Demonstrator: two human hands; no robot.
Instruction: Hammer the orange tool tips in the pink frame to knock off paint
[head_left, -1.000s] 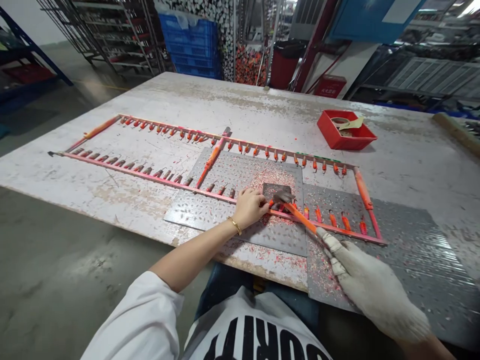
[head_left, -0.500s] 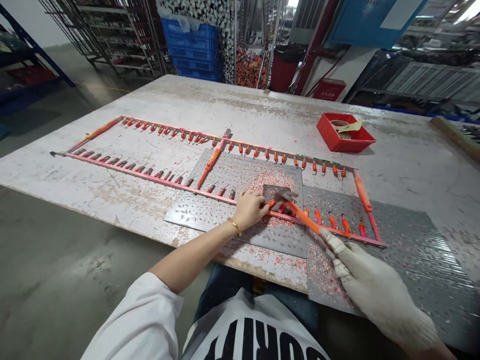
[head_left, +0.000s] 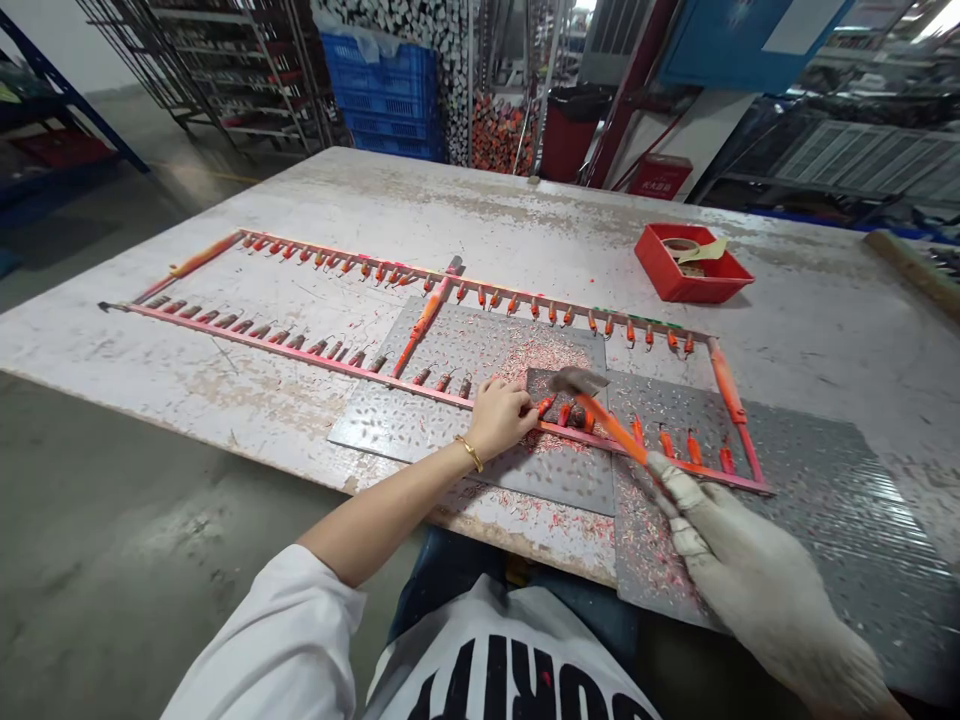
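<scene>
My left hand (head_left: 499, 420), bare with a gold bangle, grips the lower bar of a long pink-coated rectangular rack (head_left: 375, 372). Orange-coated fishing lures (head_left: 577, 415) hang on hooks along the rack's bars. My gloved right hand (head_left: 720, 540) is shut on an orange-coated tool handle (head_left: 611, 428). Its metal blade (head_left: 577, 380) rests on a small dark plate (head_left: 551, 385) beside the lures. Part of the rack is hidden under my left hand.
Perforated grey metal sheets (head_left: 420, 430) lie under the rack, littered with pink and white shavings. A red tray (head_left: 667, 285) holding a tape roll stands on the worn white table (head_left: 525, 210). Blue crates (head_left: 379, 90) and shelving stand beyond the table.
My right hand and the blade have shifted slightly right and away from me across the dark plate. My left hand stays in place on the rack.
</scene>
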